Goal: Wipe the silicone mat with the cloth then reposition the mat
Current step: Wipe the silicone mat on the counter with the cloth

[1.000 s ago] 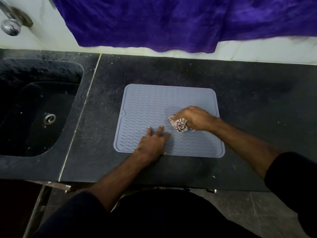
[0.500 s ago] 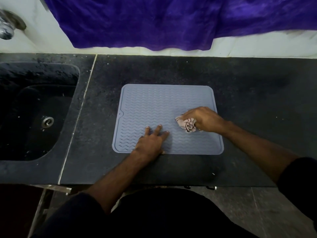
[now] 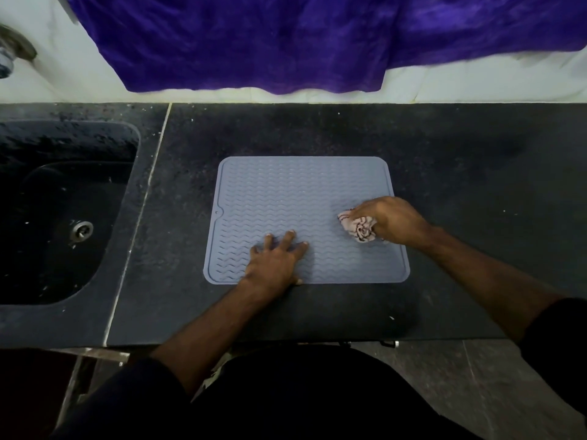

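A grey silicone mat [image 3: 286,192] with a wavy ribbed surface lies flat on the black countertop [image 3: 460,173]. My left hand [image 3: 276,257] presses down on the mat's near edge with fingers spread and straight. My right hand [image 3: 392,219] grips a crumpled pale cloth [image 3: 359,227] with dark stripes, held against the mat near its right edge.
A black sink [image 3: 63,211] with a metal drain [image 3: 82,230] is sunk into the counter at left. A purple fabric [image 3: 286,39] hangs over the white wall behind. A metal tap fitting [image 3: 12,52] sits at the upper left. The counter's front edge runs just below my left hand.
My right hand has slid the cloth rightward across the mat, from near its middle to near its right edge. My left hand has stayed pressed on the near edge.
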{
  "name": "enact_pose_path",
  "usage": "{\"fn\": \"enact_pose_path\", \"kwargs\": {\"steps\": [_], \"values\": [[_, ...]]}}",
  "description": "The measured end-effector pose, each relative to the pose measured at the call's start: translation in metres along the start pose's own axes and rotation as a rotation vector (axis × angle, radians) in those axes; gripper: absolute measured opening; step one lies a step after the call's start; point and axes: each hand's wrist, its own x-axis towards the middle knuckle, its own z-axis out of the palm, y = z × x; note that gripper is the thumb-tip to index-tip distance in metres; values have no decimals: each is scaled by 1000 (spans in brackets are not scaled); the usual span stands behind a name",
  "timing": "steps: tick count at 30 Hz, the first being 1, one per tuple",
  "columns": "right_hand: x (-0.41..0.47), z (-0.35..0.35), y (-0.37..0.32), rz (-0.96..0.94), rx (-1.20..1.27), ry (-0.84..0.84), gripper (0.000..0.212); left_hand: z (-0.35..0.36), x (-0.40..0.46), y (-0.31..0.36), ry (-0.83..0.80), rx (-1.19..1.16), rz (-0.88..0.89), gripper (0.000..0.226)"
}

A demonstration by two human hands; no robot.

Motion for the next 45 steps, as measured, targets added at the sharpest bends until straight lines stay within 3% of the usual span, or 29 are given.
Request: {"fn": "enact_pose_path", "kwargs": {"steps": [6,14,18,23,29,35,43,45], "values": [[2,12,-5,-28,-68,35,56,-1,0,0,4,6,1,84],[-22,0,19,111,-45,-5,42,1,-2,0,21,6,-2,83],[-10,4,-3,97,80,186,47,0,-3,1,15,2,-5,83],[-11,16,-15,11,-49,32,54,-2,-5,0,10,-7,3,82],[-30,-6,13,146,-65,41,44,-1,-7,0,13,-13,6,83],[-14,16,-5,36,-137,79,53,0,-6,0,16,-2,9,84],[-26,2,8,169,-159,57,44,-2,-13,0,24,0,34,83],[-15,3,-10,151,-144,122,43,-1,-16,0,35,-2,33,81]]}}
